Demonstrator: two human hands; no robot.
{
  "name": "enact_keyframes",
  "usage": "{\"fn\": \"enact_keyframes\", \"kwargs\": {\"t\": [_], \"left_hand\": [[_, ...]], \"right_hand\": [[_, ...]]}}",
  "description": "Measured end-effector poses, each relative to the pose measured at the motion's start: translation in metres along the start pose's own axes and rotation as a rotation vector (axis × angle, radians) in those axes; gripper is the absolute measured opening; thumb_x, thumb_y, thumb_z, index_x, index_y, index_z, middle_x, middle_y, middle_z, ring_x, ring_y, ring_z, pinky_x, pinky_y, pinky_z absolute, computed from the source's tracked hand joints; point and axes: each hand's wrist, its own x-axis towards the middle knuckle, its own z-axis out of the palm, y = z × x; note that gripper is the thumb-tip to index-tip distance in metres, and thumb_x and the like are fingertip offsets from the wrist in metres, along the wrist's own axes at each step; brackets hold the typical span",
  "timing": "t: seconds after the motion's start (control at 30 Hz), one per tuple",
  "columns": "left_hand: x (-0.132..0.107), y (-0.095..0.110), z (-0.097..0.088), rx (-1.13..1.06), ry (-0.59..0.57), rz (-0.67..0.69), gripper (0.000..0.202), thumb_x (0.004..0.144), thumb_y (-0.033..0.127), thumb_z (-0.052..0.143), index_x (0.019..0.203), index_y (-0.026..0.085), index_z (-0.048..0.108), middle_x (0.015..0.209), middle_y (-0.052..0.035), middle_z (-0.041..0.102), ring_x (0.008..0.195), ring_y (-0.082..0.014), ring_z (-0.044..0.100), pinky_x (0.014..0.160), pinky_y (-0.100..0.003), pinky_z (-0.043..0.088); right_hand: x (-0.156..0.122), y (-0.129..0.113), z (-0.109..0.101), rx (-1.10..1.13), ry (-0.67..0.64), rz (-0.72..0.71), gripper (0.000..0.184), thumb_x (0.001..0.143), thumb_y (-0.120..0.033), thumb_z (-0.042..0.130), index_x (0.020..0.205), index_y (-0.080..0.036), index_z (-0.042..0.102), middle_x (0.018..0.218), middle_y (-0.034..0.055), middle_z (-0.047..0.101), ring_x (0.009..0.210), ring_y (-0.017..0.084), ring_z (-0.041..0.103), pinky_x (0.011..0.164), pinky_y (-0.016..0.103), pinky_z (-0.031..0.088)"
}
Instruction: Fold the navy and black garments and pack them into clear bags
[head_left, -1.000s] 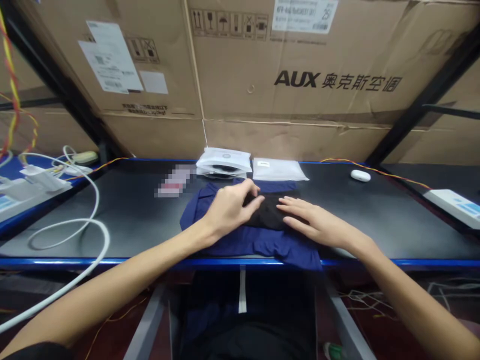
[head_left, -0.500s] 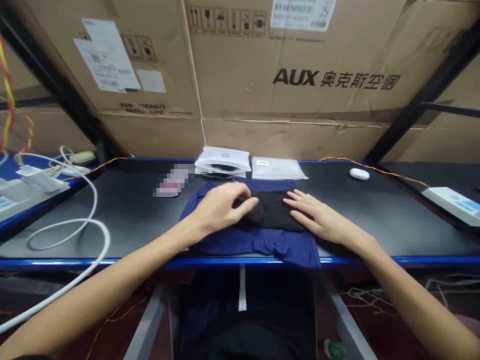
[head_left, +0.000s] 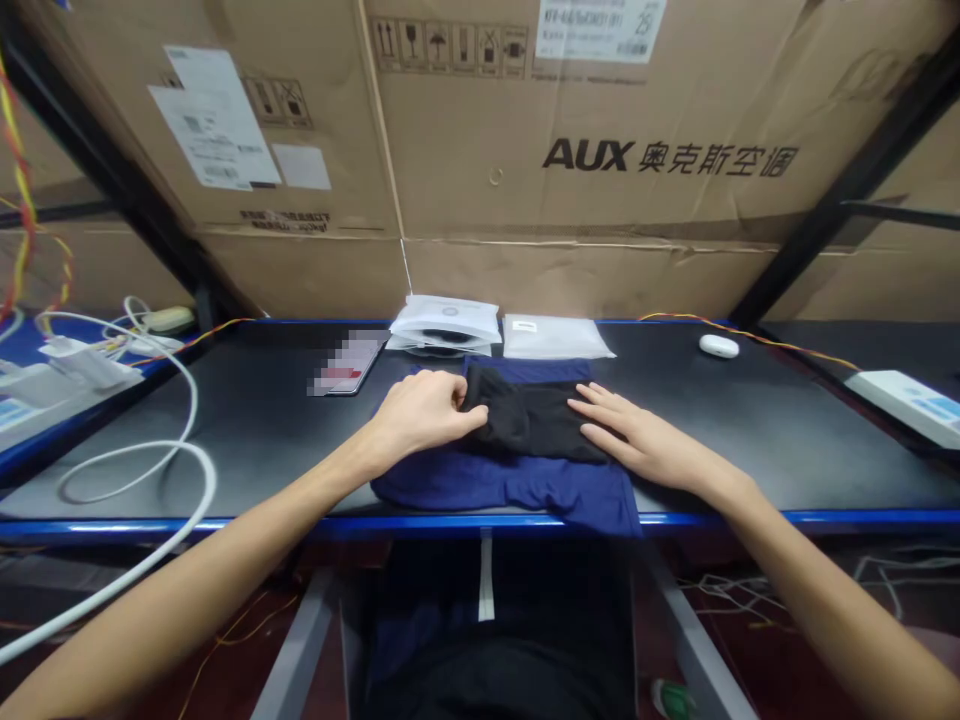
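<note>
Black cloth (head_left: 532, 420): a small dark garment lying on a blue cloth (head_left: 480, 485), mid-bench and toward the front edge.
Left hand (head_left: 420, 412): fingers pinched shut on the left edge of the black cloth, lifting a short fold off the blue layer.
Right hand (head_left: 637, 445): flat, with fingers straight and slightly spread. It rests on the right end of the black cloth and grasps nothing.
Handling (judged): soft, light and limp with no stiffness, so it will sag and wrinkle wherever it is unsupported. It is not fragile, but may slide over the knit beneath. The best hold is a pinch at a hem or corner, with the other palm pinning the far end.
Blue cloth: spread under the black one, its front hem hanging just over the front edge of the bench (head_left: 750, 430).
Back edge: stacked white pouches (head_left: 448, 322), with a flat white packet (head_left: 555, 338) just beside them on the right. The print on both is too small to read.
Left of the cloths: a phone (head_left: 346, 362), blurred, nothing legible.
Right half: a small white case (head_left: 718, 346) near the back edge, well apart from the hands.
Left end: a looped white cable (head_left: 187, 470).
Writing: the cardboard box (head_left: 465, 190) behind the bench reads "AUX 奥克斯空调". A row of handling symbols (head_left: 450, 45) runs along its top, and the paper labels (head_left: 214, 115) have text too fine to read.
</note>
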Motion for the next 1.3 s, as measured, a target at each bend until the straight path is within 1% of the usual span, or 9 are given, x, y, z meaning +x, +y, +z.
{"fn": "enact_keyframes", "kwargs": {"t": [0.13,0.3,0.43,0.53,0.63,0.77,0.97,1.17,1.3], "left_hand": [[0.008,0.024,-0.004,0.076,0.134,0.037,0.027,0.081,0.048,0.059,0.072,0.023,0.059,0.067,-0.0026,0.065,0.068,-0.0246,0.065,0.059,-0.031,0.037],[0.022,0.069,0.009,0.033,0.317,0.212,0.031,0.092,0.051,0.056,0.102,0.022,0.062,0.078,-0.0048,0.07,0.073,-0.0263,0.069,0.066,-0.034,0.046],[0.021,0.095,0.041,-0.043,0.209,0.495,0.041,0.097,0.056,0.052,0.115,0.02,0.059,0.097,-0.0084,0.074,0.09,-0.028,0.07,0.076,-0.037,0.052],[0.014,0.097,0.061,-0.035,0.11,0.68,0.045,0.095,0.052,0.059,0.12,0.015,0.058,0.11,-0.0123,0.072,0.106,-0.0304,0.067,0.091,-0.041,0.052],[0.011,0.088,0.064,-0.076,0.044,0.764,0.049,0.096,0.044,0.06,0.132,0.012,0.054,0.127,-0.0148,0.067,0.118,-0.0299,0.064,0.1,-0.041,0.05],[0.013,0.065,0.05,-0.144,-0.048,0.804,0.06,0.1,0.048,0.054,0.145,0.01,0.046,0.146,-0.017,0.057,0.135,-0.0283,0.055,0.113,-0.038,0.044],[0.013,0.009,0.033,-0.115,-0.094,0.633,0.063,0.104,0.053,0.044,0.154,0.014,0.041,0.16,-0.0148,0.041,0.151,-0.0265,0.036,0.125,-0.042,0.03],[0.005,-0.039,0.033,-0.059,-0.167,0.465,0.07,0.101,0.06,0.045,0.159,0.02,0.034,0.166,-0.0136,0.023,0.155,-0.0288,0.021,0.126,-0.047,0.024],[0.0,-0.047,0.036,-0.056,-0.147,0.475,0.068,0.103,0.058,0.043,0.159,0.021,0.034,0.167,-0.0134,0.021,0.156,-0.0284,0.02,0.127,-0.049,0.022]], "right_hand": [[-0.01,0.003,-0.003,0.075,0.027,0.058,0.066,0.102,-0.062,0.036,0.158,-0.026,0.039,0.169,0.0038,0.021,0.155,0.026,0.02,0.127,0.048,0.019],[-0.03,0.023,0.0,0.082,0.15,0.16,0.064,0.1,-0.062,0.04,0.154,-0.027,0.045,0.166,0.0053,0.031,0.153,0.028,0.025,0.126,0.054,0.022],[-0.043,0.035,0.004,0.019,0.214,0.2,0.059,0.1,-0.06,0.043,0.146,-0.025,0.055,0.159,0.0093,0.045,0.15,0.031,0.034,0.123,0.059,0.028],[-0.047,0.035,0.004,0.008,0.206,0.194,0.058,0.1,-0.057,0.041,0.145,-0.024,0.057,0.156,0.0095,0.049,0.149,0.031,0.037,0.123,0.057,0.03],[-0.047,0.034,0.004,0.004,0.215,0.201,0.057,0.1,-0.056,0.041,0.144,-0.024,0.058,0.156,0.0093,0.049,0.148,0.032,0.038,0.123,0.057,0.031],[-0.043,0.033,0.006,0.016,0.217,0.207,0.058,0.1,-0.057,0.04,0.143,-0.022,0.058,0.155,0.0097,0.05,0.148,0.031,0.038,0.124,0.057,0.028],[-0.018,0.009,-0.003,0.133,0.264,0.102,0.056,0.104,-0.055,0.035,0.15,-0.029,0.05,0.158,0.0034,0.047,0.15,0.027,0.036,0.126,0.053,0.025],[0.021,-0.016,-0.022,0.132,-0.023,-0.172,0.061,0.097,-0.059,0.052,0.153,-0.035,0.047,0.165,-0.0021,0.034,0.156,0.029,0.017,0.127,0.055,0.017],[0.037,-0.021,-0.026,0.118,-0.136,-0.221,0.057,0.099,-0.06,0.049,0.148,-0.032,0.054,0.162,-0.0003,0.039,0.154,0.03,0.023,0.127,0.057,0.014]]}}
